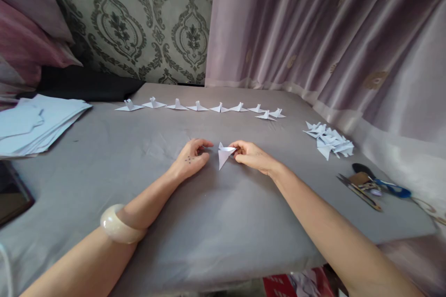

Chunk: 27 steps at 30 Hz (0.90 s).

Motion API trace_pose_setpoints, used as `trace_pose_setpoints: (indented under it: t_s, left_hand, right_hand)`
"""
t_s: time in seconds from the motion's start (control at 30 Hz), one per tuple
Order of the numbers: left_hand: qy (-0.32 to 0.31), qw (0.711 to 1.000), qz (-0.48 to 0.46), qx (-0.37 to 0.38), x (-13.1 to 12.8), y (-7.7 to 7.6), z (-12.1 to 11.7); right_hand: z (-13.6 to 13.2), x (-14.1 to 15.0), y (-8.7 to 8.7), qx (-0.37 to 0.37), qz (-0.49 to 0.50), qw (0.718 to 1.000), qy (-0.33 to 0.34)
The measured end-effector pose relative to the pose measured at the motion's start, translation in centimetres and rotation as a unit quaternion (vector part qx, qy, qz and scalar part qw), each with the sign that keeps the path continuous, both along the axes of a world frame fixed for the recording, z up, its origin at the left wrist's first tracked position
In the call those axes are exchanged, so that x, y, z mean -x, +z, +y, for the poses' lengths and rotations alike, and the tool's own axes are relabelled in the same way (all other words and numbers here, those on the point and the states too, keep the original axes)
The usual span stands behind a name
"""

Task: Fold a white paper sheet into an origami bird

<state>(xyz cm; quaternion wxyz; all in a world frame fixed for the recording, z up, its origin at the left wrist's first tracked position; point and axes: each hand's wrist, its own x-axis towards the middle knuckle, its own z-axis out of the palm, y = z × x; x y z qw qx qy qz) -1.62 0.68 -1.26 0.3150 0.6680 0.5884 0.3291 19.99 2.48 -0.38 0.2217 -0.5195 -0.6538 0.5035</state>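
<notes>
— Nearest to the lens, what is showing?

— Two bare forearms are reaching out over a grey cloth-covered table (195,222), and a pale bangle (120,225) is sitting on the left wrist.

— What is the right hand doing?

— The right hand (252,155) is pinching a folded white paper piece (223,154) by its right tip, thumb and fingers closed on it. The piece is pointing downward toward the cloth at the middle of the table, between both hands.

— And the left one?

— The left hand (191,158) is resting on the cloth just beside the paper, fingers loosely curled and holding nothing; its fingertips are lying close to the paper without touching it.

— What is lying further back?

— A row of folded paper figures (198,107) is standing along the far side of the table, in front of the patterned wall and the mauve curtain (313,32).

— Anything off to the sides?

— A heap of folded white pieces (329,141) is lying to the right, well apart from the hands. Nearer the right edge, blue-handled scissors (386,186) and a ruler (358,192) are lying together. On the left, a stack of pale paper sheets (35,123) is resting at the table's edge.
</notes>
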Motion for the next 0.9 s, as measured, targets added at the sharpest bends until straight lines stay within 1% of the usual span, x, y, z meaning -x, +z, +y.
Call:
trace_pose_setpoints:
  t_s: [0.07,0.13,0.2,0.3,0.37,0.47,0.6,0.73,0.9]
  left_hand:
    - [-0.004,1.0,-0.003,-0.005,-0.1,0.2,-0.2]
    - [-0.014,1.0,-0.013,-0.019,-0.2,0.2,-0.3]
    - [-0.04,0.997,-0.009,-0.058,-0.4,0.1,-0.4]
    - [-0.081,0.988,0.045,-0.127,-0.5,-0.4,-0.3]
    - [-0.092,0.983,0.085,-0.137,-0.5,-0.8,-0.2]
    - [-0.086,0.981,0.12,-0.128,-0.5,-1.2,0.0]
    - [-0.063,0.985,0.122,-0.104,-0.5,-1.1,-0.1]
    - [-0.083,0.98,0.137,-0.118,-0.9,-0.9,-0.2]
    - [-0.108,0.974,0.143,-0.138,-1.1,-1.1,-0.2]
  right_hand:
    - [-0.1,-0.1,-0.1,-0.01,0.01,1.0,0.011]
    - [-0.2,0.2,-0.6,-0.034,0.007,0.999,0.006]
    - [-0.4,0.7,-1.2,-0.087,-0.014,0.996,-0.014]
    - [-0.7,1.8,-1.8,-0.189,-0.074,0.979,-0.024]
    - [-0.8,2.4,-1.8,-0.229,-0.114,0.967,-0.013]
    - [-1.1,2.8,-1.8,-0.249,-0.148,0.957,-0.008]
    - [-1.6,2.8,-2.1,-0.254,-0.142,0.956,-0.036]
    - [-2.2,2.9,-2.3,-0.268,-0.151,0.951,-0.034]
    - [-2.6,3.2,-1.9,-0.294,-0.171,0.94,-0.026]
